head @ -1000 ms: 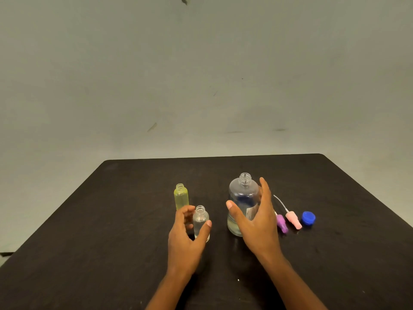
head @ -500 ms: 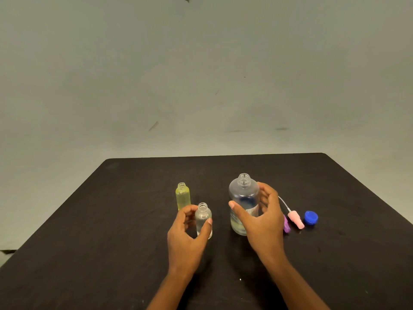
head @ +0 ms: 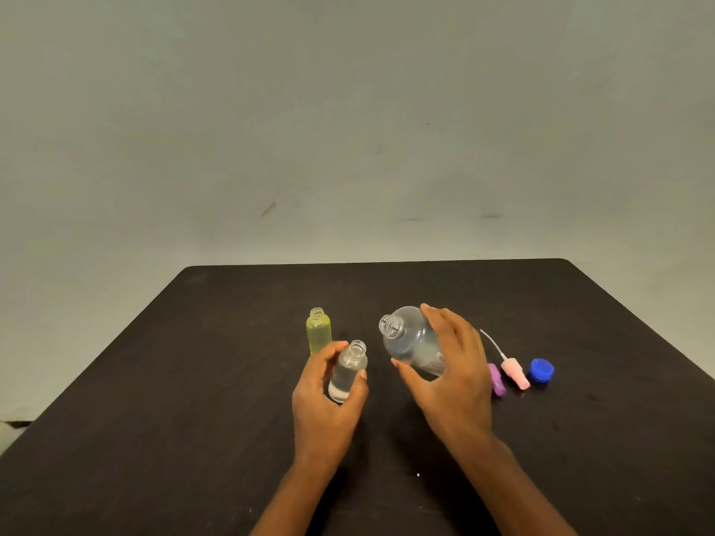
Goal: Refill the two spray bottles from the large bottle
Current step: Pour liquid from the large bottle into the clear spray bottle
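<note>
My right hand (head: 452, 377) grips the large clear bottle (head: 410, 342), uncapped and tilted with its mouth pointing left toward the small bottles. My left hand (head: 325, 400) holds a small clear spray bottle (head: 348, 371), open at the top and leaning slightly right, with a little liquid at its bottom. A small yellow-green spray bottle (head: 319, 330) stands upright and open just behind my left hand, untouched.
On the black table (head: 154, 419), right of my right hand, lie a purple spray head (head: 497, 381), a pink spray head (head: 514, 373) with a white tube, and a blue cap (head: 541, 370). A grey wall rises behind the table.
My right hand closed around the large bottle, lifted it and tilted its mouth to the left. My left hand lifted the small clear bottle a little and leaned it toward the large one.
</note>
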A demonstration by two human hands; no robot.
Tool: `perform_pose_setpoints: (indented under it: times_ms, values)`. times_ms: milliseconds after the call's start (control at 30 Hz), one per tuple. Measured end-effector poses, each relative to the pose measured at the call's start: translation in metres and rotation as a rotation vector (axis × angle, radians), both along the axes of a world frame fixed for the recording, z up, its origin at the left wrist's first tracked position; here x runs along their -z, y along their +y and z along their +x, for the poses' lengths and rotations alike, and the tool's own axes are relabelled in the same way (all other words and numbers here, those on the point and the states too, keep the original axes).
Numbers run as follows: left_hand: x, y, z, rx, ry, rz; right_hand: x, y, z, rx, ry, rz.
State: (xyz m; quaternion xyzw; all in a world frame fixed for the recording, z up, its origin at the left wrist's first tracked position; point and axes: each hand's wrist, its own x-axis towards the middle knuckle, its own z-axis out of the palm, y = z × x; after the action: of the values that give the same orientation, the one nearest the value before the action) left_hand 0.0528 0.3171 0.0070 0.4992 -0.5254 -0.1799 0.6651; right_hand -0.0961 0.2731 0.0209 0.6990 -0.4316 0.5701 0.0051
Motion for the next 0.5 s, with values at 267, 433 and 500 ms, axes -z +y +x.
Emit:
perform_pose_setpoints:
  times_ms: [267,433,500]
  values:
    - [-0.0021,0.0004,0.0001,0.004,-0.061,-0.048,0.0056,-0.0054,-0.0020,0.026,0.152,-0.088]
    - [-0.0012,-0.0009,0.0009,0.001,-0.081,-0.052,0.0048,-0.0055,-0.0025,0.055,0.189,-0.104]
    - [-0.0005,-0.0011,0.0014,-0.004,-0.086,-0.047,0.0038,-0.0054,-0.0021,0.074,0.204,-0.114]
